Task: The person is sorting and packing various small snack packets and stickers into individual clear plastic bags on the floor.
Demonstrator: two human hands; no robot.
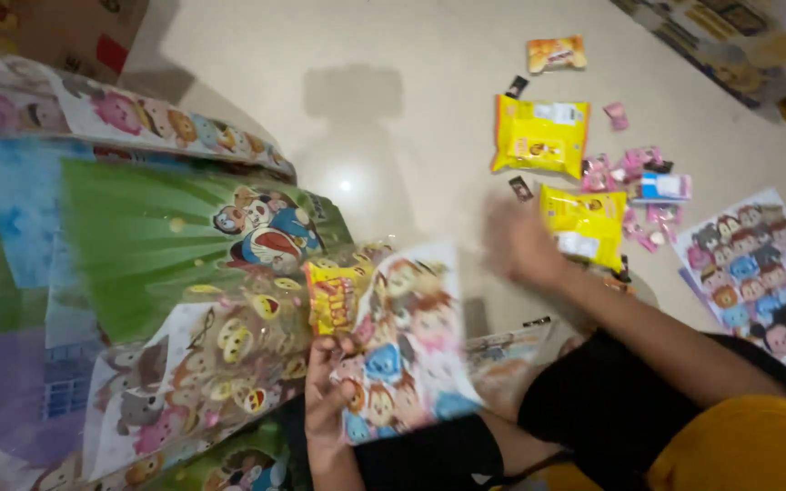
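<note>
The left hand pinches a cartoon-printed bag by its near-left edge, low in the middle of the scene; the bag's long axis runs from near to far, tilting slightly left, with a small yellow packet at its far-left corner. The right hand is blurred, reaching right toward a yellow snack pack; I cannot tell how wide its fingers are. Farther off lie a larger yellow pack, an orange packet and scattered pink sweets. Overlapping cartoon sheets crowd the left, and another sheet lies at the right edge. Bare pale floor opens between them.
</note>
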